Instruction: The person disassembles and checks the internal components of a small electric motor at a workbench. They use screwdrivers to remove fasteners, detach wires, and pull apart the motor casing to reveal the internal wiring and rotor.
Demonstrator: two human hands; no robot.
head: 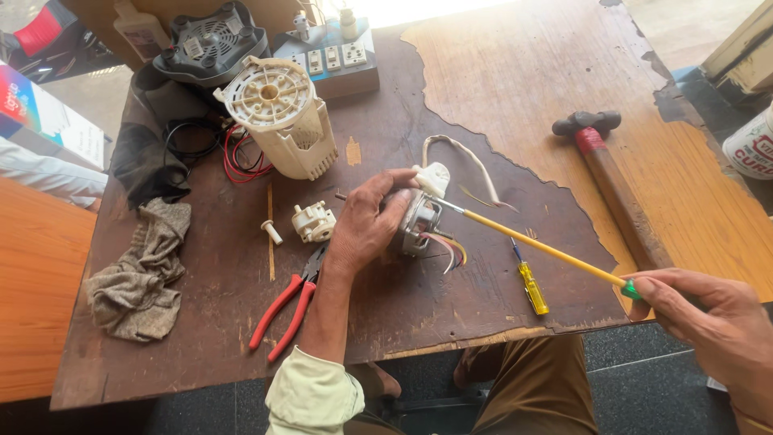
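My left hand [366,221] grips a small electric motor [419,221] on the worn wooden table [483,80]; coloured wires trail from the motor's right side. A white plastic part [433,179] with a white cable sits at the motor's top. My right hand [717,322] holds the green end of a long yellow screwdriver [539,246], whose metal tip touches the motor.
A small yellow screwdriver [531,286] lies below the long one. Red-handled pliers [286,306], a cream switch part [312,221], a cream motor housing [282,117], a black base [211,40], a power strip [334,56], a hammer [608,177] and a grey rag [141,270] surround them.
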